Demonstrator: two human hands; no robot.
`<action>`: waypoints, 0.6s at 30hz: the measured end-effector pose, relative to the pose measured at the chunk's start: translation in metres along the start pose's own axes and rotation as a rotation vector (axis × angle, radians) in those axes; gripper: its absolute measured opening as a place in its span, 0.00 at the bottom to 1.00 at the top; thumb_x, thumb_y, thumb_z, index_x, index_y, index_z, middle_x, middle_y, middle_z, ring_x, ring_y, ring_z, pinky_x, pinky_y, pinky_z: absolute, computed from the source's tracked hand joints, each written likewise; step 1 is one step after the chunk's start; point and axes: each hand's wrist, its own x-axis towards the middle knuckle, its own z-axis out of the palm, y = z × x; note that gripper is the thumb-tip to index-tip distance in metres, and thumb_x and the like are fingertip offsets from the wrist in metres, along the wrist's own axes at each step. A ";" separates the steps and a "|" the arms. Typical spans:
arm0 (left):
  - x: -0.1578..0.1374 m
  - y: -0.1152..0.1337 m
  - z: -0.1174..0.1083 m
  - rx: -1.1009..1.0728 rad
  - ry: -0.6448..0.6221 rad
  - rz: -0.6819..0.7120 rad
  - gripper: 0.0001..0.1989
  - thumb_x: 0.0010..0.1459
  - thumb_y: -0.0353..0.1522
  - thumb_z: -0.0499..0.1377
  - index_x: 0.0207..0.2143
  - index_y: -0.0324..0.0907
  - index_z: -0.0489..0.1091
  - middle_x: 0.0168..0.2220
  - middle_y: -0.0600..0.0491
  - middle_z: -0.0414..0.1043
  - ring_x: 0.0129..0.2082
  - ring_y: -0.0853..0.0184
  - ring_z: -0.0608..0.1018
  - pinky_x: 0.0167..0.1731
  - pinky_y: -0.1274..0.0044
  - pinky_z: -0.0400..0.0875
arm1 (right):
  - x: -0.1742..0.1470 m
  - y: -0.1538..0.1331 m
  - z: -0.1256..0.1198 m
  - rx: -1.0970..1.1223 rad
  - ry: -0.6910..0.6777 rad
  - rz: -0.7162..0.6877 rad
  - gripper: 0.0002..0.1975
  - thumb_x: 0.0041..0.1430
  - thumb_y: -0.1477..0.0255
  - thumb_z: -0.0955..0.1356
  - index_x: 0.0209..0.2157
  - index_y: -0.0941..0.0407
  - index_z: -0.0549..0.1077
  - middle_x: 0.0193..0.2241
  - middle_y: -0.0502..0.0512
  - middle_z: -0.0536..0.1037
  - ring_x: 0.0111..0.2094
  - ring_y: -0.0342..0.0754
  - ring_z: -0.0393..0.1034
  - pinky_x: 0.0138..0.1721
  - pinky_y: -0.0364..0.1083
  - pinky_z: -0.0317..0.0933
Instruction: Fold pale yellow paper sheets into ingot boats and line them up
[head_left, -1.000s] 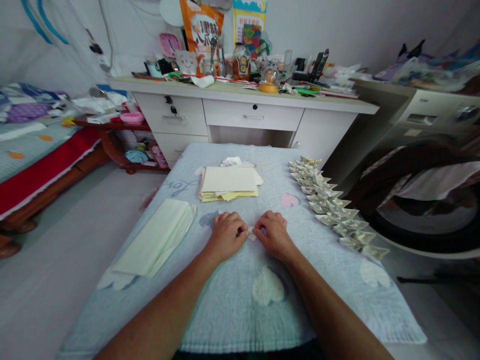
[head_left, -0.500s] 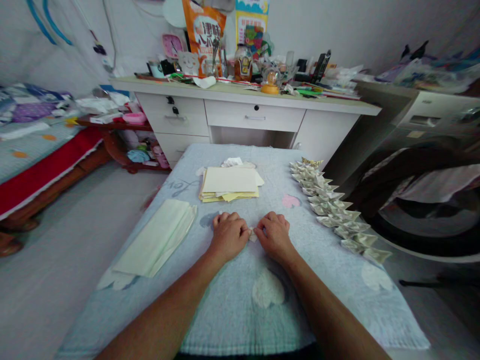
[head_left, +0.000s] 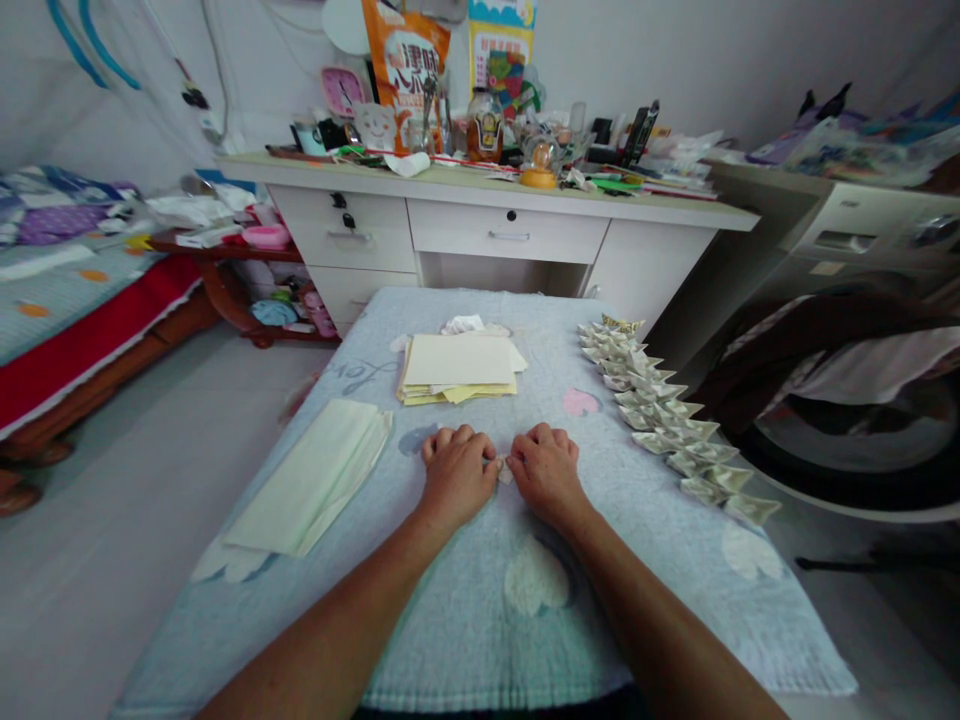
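Note:
My left hand (head_left: 459, 468) and my right hand (head_left: 546, 466) rest close together at the middle of the cloth-covered table (head_left: 465, 640), fingers curled. Between their thumbs and fingertips shows a small pale piece of folded paper (head_left: 505, 474), pinched from both sides and mostly hidden. Beyond the hands lies a stack of cream and yellow paper sheets (head_left: 459, 360). Left of my left hand is a pile of larger pale green sheets (head_left: 304, 485). Folded paper boats (head_left: 660, 410) stand in a long slanting row along the table's right side.
A white desk (head_left: 510, 215) crowded with jars, a clock and a snack bag stands behind the table. To the right is a washing machine (head_left: 847, 330) with its door open and cloth hanging out. A bed (head_left: 82, 320) and a low red-brown shelf (head_left: 225, 250) are at left.
My fingers have shifted very slightly around the small folded paper, which both hands still pinch. The view has moved a little; the sheets and paper boats lie as before.

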 end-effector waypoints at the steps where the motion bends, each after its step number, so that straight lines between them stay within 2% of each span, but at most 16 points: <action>1: 0.000 0.000 0.000 -0.006 0.002 0.003 0.05 0.55 0.37 0.59 0.32 0.46 0.71 0.38 0.52 0.71 0.44 0.57 0.66 0.45 0.64 0.52 | 0.000 0.000 0.001 0.002 0.003 -0.002 0.07 0.60 0.65 0.66 0.34 0.52 0.73 0.39 0.56 0.69 0.42 0.55 0.58 0.41 0.51 0.49; 5: 0.001 -0.002 0.001 -0.039 -0.002 0.011 0.05 0.55 0.36 0.60 0.32 0.45 0.72 0.37 0.52 0.71 0.43 0.57 0.67 0.44 0.65 0.52 | -0.001 0.002 0.003 0.036 0.032 -0.007 0.07 0.59 0.65 0.66 0.33 0.54 0.72 0.38 0.57 0.69 0.42 0.55 0.58 0.42 0.52 0.49; 11: 0.002 -0.005 0.001 -0.104 0.011 0.045 0.04 0.53 0.35 0.61 0.31 0.46 0.72 0.36 0.54 0.72 0.42 0.59 0.67 0.44 0.66 0.53 | -0.005 0.006 0.001 0.148 0.049 -0.080 0.08 0.58 0.67 0.67 0.39 0.54 0.71 0.39 0.56 0.69 0.43 0.54 0.58 0.44 0.52 0.49; 18: -0.001 -0.006 -0.001 -0.152 0.017 0.099 0.03 0.51 0.34 0.61 0.30 0.46 0.71 0.36 0.55 0.71 0.43 0.60 0.68 0.47 0.65 0.53 | -0.007 0.009 -0.004 0.239 0.025 -0.149 0.05 0.56 0.71 0.68 0.36 0.54 0.71 0.39 0.54 0.68 0.43 0.52 0.58 0.45 0.51 0.50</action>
